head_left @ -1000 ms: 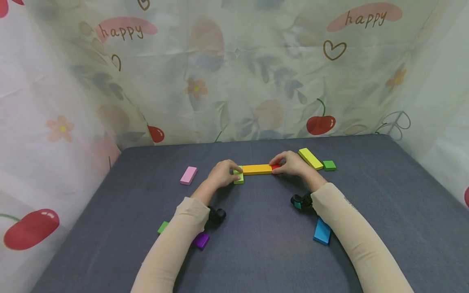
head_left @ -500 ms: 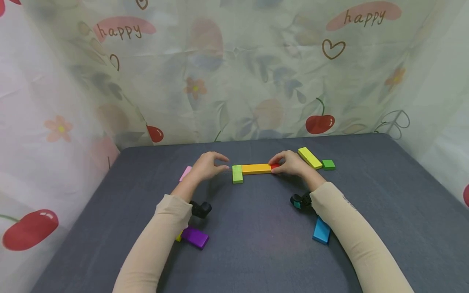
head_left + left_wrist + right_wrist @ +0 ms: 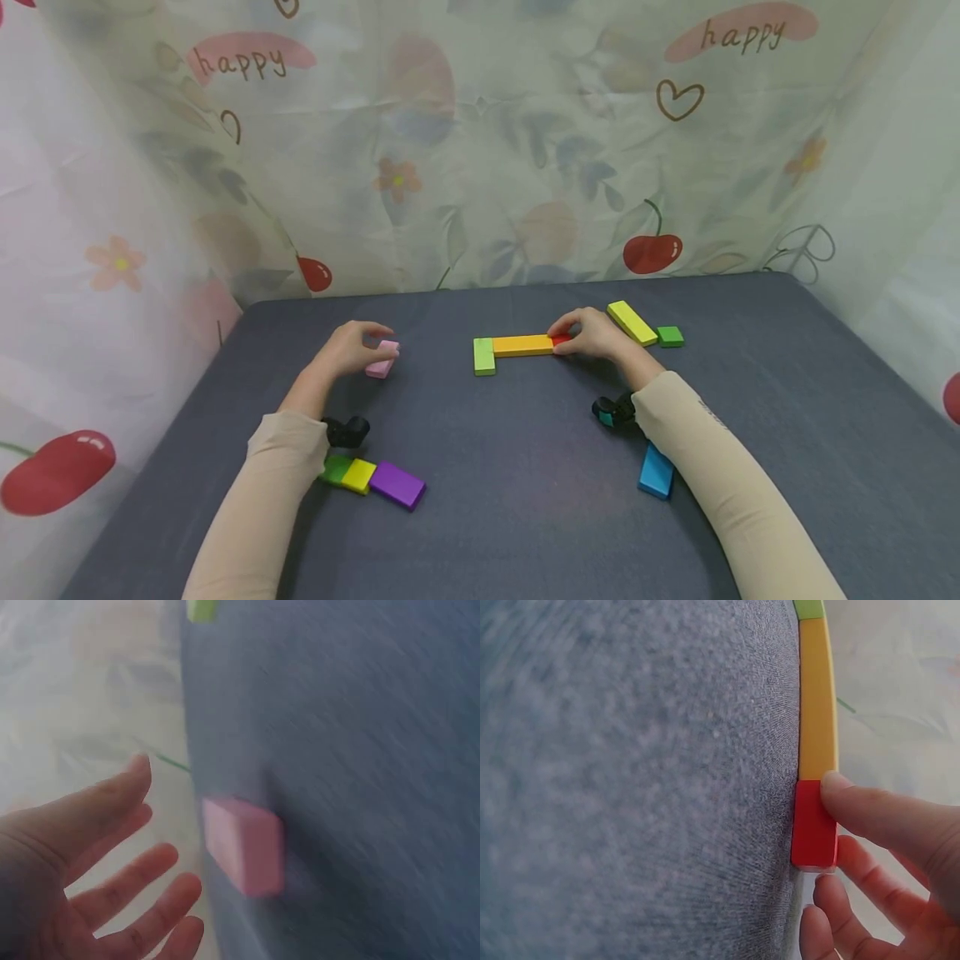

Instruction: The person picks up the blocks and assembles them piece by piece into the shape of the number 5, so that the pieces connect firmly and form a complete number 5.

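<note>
My left hand [image 3: 347, 348] is beside and over the pink block [image 3: 381, 367], its fingers spread and holding nothing. In the left wrist view the pink block [image 3: 251, 847] lies just past the fingertips, apart from them. My right hand [image 3: 588, 335] pinches the small red block [image 3: 815, 825] between thumb and index finger. That red block meets one end of a long orange block [image 3: 522, 346]. At the orange block's other end sits a light green block [image 3: 484, 357], set crosswise.
At front left, a green block [image 3: 335, 469], a yellow block [image 3: 360, 477] and a purple block [image 3: 398, 485] lie in a row. A blue block [image 3: 656, 472] is partly under the right sleeve. Behind the right hand are a long yellow block [image 3: 632, 323] and a green block [image 3: 671, 337].
My left hand has let go of the light green block and moved left to the pink block. The right hand has stayed on the red block.
</note>
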`<state>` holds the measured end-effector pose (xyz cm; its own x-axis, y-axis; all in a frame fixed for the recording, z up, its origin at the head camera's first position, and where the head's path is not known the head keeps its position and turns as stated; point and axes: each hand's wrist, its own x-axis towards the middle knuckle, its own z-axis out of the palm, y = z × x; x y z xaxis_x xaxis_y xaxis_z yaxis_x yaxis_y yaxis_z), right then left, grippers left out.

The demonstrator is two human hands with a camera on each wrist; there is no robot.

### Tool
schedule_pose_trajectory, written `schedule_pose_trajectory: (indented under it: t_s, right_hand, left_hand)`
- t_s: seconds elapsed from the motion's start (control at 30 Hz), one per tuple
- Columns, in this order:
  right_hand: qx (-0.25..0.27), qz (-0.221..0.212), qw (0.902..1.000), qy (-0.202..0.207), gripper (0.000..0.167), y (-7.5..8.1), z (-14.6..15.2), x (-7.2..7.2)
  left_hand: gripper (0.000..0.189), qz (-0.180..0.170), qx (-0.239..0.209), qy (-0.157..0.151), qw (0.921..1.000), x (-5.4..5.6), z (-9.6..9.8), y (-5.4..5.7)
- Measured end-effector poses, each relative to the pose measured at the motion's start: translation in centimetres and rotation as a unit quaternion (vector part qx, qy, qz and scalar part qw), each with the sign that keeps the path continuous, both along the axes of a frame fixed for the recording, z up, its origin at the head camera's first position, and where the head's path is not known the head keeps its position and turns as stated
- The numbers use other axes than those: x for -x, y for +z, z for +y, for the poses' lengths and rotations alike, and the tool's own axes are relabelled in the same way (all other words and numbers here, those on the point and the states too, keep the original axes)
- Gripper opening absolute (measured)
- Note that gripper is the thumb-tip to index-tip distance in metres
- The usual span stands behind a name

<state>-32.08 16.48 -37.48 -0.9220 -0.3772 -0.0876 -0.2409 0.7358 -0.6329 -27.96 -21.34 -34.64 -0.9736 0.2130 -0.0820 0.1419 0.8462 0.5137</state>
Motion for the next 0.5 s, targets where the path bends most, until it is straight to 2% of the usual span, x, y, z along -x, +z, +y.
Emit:
schedule_pose_trajectory:
  t_s: [0.2, 0.4, 0.5]
  right_hand:
    - [-0.001, 0.004, 1.0, 0.004, 0.03, 0.0, -0.1, 0.1]
    - [0.003, 0.005, 1.0, 0.007, 0.03, -0.1, 0.0, 0.1]
    - [0.003, 0.004, 0.9999, 0.009, 0.03, 0.0, 0.0, 0.1]
  left_hand:
    - [0.058, -0.008, 0.028, 0.014, 0.9995, 0.1, -1.2, -1.1]
    - [0.065, -0.03, 0.04, 0.028, 0.9983, 0.2, -1.2, -1.5]
    - [0.063, -0.028, 0.044, 0.035, 0.998, 0.1, -1.1, -1.6]
